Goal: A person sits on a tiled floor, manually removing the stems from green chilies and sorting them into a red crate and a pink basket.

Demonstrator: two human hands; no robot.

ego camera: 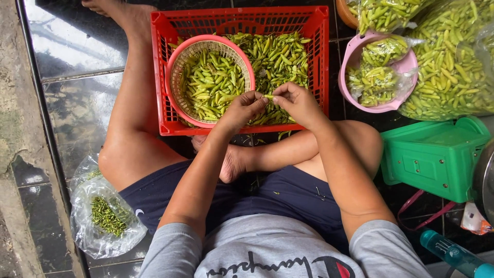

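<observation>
Left hand: the left hand (241,110) is in the centre of the frame, fingers pinched closed on one end of a small green chili (268,96).
Right hand: the right hand (297,103) is just beside it, fingertips also closed on the same chili from the other side.
Chili: it is above the near edge of the red crate (319,62); its long axis lies about left to right in the frame, and most of it is hidden by the fingers.
Crate: red plastic with lattice walls, upper centre, full of loose green chilies.
Basket: a round pink basket (175,67) with a woven inside sits in the left part of the crate, also filled with chilies.
Right side: a pink bowl (350,54) holds clear bags of chilies; a big clear bag (453,62) of chilies lies in the upper right corner.
Lower right: a green plastic box (435,157) and, at the bottom corner, a blue bottle (453,255).
Lower left: a clear plastic bag (87,231) on the dark tiled floor (77,51) holds a small heap of green stems.
</observation>
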